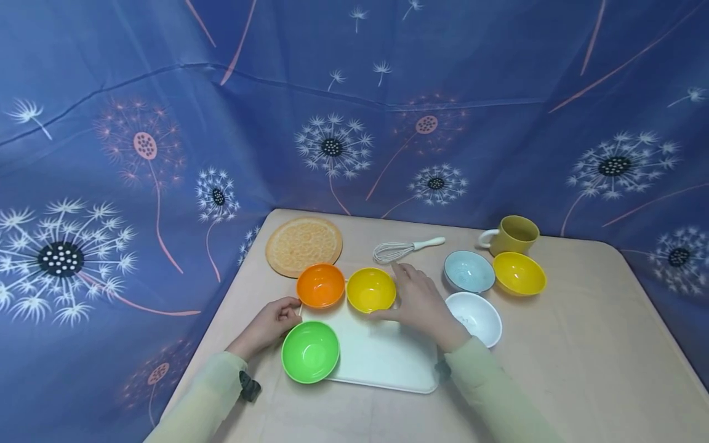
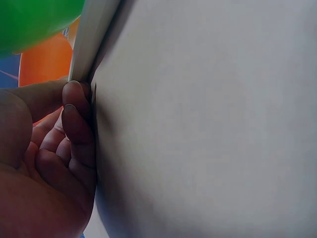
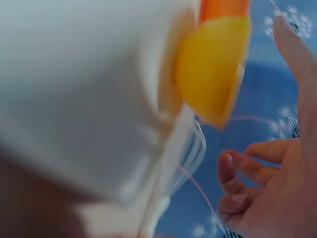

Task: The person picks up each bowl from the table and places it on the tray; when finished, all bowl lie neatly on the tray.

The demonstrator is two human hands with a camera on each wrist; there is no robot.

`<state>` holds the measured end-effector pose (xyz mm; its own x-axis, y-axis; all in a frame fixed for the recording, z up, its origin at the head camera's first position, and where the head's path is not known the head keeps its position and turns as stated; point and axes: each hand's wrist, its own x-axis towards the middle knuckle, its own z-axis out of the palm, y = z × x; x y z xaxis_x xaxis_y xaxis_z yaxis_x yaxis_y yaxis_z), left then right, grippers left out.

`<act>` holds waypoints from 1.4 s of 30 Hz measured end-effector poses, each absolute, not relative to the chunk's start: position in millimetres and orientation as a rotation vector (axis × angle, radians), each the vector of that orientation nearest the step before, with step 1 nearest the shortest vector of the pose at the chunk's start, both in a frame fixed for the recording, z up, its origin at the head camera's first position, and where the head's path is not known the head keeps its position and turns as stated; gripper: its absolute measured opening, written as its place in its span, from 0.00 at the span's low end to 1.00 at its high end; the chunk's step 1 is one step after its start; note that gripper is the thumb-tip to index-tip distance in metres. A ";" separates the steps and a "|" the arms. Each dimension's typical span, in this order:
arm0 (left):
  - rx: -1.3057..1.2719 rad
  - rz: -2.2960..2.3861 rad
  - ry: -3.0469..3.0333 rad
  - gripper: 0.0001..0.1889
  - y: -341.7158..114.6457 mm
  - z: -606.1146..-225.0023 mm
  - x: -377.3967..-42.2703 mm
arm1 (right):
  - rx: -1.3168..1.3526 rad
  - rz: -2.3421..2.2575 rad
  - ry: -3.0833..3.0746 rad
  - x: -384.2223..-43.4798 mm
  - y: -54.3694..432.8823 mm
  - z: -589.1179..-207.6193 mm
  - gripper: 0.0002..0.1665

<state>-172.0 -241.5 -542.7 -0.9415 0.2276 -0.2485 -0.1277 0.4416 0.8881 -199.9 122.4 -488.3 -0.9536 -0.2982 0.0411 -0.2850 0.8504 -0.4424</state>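
A white tray [image 1: 382,357] lies on the table with an orange bowl [image 1: 320,286], a yellow bowl [image 1: 371,290] and a green bowl [image 1: 310,352] standing at its far and left sides. My left hand [image 1: 272,323] pinches the tray's left edge between the orange and green bowls. The left wrist view shows the thumb and fingertips right at the tray rim [image 2: 94,39]. Beside the yellow bowl is my right hand [image 1: 423,301], its thumb and fingers spread apart. In the right wrist view a gap shows between those fingers [image 3: 235,176] and the yellow bowl [image 3: 210,69].
Behind the bowls lie a round tan mat [image 1: 303,246] and a white-handled whisk [image 1: 407,248]. On the right stand a light blue bowl [image 1: 468,271], a second yellow bowl [image 1: 519,274], a white bowl [image 1: 479,320] and a mustard mug [image 1: 515,234]. Blue dandelion-print cloth [image 1: 376,154] hangs behind the table.
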 end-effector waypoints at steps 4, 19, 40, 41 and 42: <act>0.075 1.500 2.370 0.21 -241.3 -541.7 -171.0 | -0.397 -0.689 3.017 -200.0 159.5 -471.3 0.79; 0.077 1.482 2.392 0.20 -241.3 -544.2 -171.1 | -0.123 -0.579 3.218 -211.1 347.1 -472.0 0.71; 0.088 1.507 2.388 0.21 -240.5 -546.1 -169.9 | 0.058 -0.572 3.064 -224.0 386.5 -502.0 0.74; 0.086 1.506 2.386 0.21 -240.9 -545.6 -170.1 | 0.063 -0.590 3.051 -224.9 386.6 -503.8 0.74; 0.084 1.505 2.386 0.21 -241.4 -545.4 -170.2 | 0.069 -0.609 3.041 -225.7 386.3 -505.2 0.74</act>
